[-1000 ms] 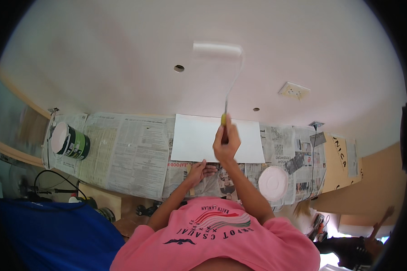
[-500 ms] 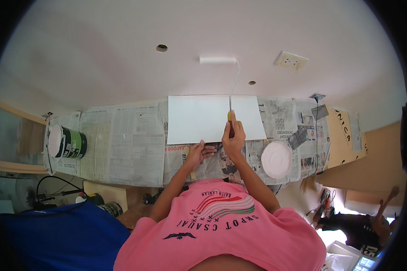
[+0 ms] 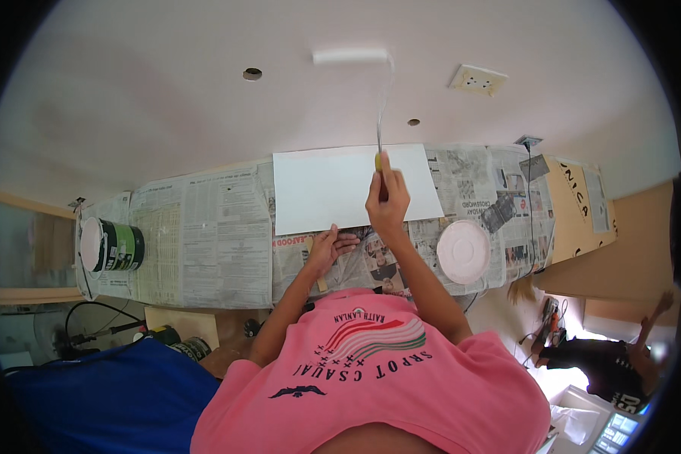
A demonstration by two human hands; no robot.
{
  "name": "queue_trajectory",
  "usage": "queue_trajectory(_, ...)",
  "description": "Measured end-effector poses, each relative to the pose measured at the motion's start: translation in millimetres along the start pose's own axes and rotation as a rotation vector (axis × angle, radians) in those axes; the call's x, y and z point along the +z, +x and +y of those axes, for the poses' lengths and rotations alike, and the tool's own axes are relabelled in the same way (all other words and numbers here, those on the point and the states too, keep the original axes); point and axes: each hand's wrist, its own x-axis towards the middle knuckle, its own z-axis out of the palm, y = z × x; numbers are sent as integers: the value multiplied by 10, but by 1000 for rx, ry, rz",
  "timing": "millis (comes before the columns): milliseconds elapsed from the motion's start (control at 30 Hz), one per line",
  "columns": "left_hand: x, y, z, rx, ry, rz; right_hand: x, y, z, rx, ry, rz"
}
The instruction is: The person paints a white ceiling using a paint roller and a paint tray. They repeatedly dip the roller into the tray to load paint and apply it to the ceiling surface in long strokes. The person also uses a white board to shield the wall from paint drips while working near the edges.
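Note:
My right hand (image 3: 388, 200) is closed round the handle of a paint roller (image 3: 349, 56). A yellow collar shows at the top of the handle, and a thin bent rod runs up to the white roller sleeve, which lies against the pale wall (image 3: 166, 83). Below it, a white rectangular sheet (image 3: 321, 189) lies on the newspaper-covered surface, its far edge along the wall. My left hand (image 3: 330, 250) rests at the sheet's near edge, fingers stretched to the right and thumb pointing up at that edge. A round lid (image 3: 463, 252), pinkish white, sits right of my right forearm.
A green and black paint bucket (image 3: 113, 246) stands on the left over the newspapers (image 3: 223, 234). In the wall are an outlet plate (image 3: 478, 79) and two holes. A dark cable crosses the right side near a cardboard piece (image 3: 575, 204). Another person (image 3: 598, 367) is at the lower right.
The roller has gone farther up the wall with my right hand, and its sleeve is now blurred. My left hand stays by the sheet's near edge. The whole view has shifted slightly.

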Motion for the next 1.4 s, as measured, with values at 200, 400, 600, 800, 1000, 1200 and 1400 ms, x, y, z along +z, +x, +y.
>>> queue_trajectory(200, 13, -3, 7, 1, -8, -14, -105, -604, 185, 91, -56, -61)
queue_trajectory(400, 13, -1, 8, 1, 19, 9, -319, 0, -95, -24, -49, 61)
queue_trajectory(600, 19, -7, 15, 5, 28, 12, -436, 526, -56, -75, -60, 83)
queue_trajectory(800, 20, -11, 19, 13, 28, -10, -411, -305, 284, 94, -104, -51)
queue_trajectory(1000, 17, -6, 27, -7, 33, -2, -460, -519, 304, 139, -104, -94)
queue_trajectory(1200, 36, -15, 29, 12, 31, 0, -372, 84, 28, 62, -64, -30)
queue_trajectory(1400, 27, -8, 16, 8, 23, 14, -359, -342, 149, 129, -97, -95)
